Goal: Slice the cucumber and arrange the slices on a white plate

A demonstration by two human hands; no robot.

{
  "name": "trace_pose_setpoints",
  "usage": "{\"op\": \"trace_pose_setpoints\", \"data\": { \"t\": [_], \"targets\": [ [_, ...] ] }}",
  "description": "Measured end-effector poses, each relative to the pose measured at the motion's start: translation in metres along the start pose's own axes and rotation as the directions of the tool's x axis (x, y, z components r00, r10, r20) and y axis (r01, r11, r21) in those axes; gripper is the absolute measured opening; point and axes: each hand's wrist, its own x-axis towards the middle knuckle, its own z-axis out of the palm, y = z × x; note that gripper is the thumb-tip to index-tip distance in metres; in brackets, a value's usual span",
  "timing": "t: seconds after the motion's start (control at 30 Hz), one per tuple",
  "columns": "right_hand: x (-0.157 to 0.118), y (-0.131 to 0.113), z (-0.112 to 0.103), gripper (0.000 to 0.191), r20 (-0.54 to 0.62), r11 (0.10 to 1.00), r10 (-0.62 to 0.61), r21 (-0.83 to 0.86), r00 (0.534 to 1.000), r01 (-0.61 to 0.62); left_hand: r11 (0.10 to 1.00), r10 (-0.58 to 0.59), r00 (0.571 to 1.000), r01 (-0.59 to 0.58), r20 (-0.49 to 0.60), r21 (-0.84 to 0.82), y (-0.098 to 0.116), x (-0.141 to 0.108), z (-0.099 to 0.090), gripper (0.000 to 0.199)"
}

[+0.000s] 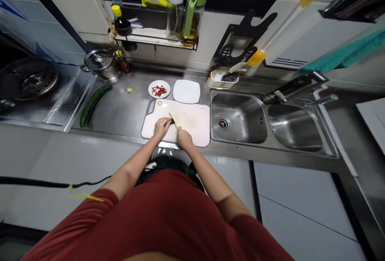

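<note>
A white cutting board point(194, 126) lies on the steel counter. My right hand point(184, 138) is wrapped round the handle of a knife point(173, 120), whose blade points away from me over the board. Close by on the left, my left hand point(161, 127) presses a dark green cucumber piece point(172, 121) against the board beside the blade. One pale slice point(159, 103) rests near the board's top left corner. Behind the board are a white plate with red chopped bits point(159, 90) and a bare white square plate point(186, 91).
A long cucumber point(94, 104) and cucumber slices point(129, 90) lie on the left counter. A lidded steel pot point(103, 66) stands behind them, with a stove point(27, 78) farther left. To the right is a double sink point(240, 116); a utensil holder point(223, 79) stands behind it.
</note>
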Motion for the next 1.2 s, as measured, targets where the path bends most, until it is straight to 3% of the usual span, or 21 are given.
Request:
{"op": "trace_pose_setpoints", "data": {
  "t": [0.2, 0.73, 1.2],
  "targets": [
    [-0.002, 0.004, 0.000, 0.025, 0.003, 1.000, -0.003, -0.006, 1.000, 0.003, 1.000, -0.009, 1.000, 0.009, 0.001, -0.013, 0.001, 0.000, 0.000, 0.025],
    [0.032, -0.015, -0.018, 0.028, -0.040, 0.997, -0.036, 0.061, 0.999, 0.038, 1.000, -0.006, 1.000, 0.006, -0.003, -0.007, -0.001, 0.001, 0.001, 0.024],
    [0.006, -0.004, -0.011, 0.027, 0.032, 1.000, -0.005, 0.023, 0.999, 0.004, 1.000, 0.000, 1.000, 0.000, -0.010, -0.005, -0.002, 0.001, 0.001, 0.025]
  ]
}}
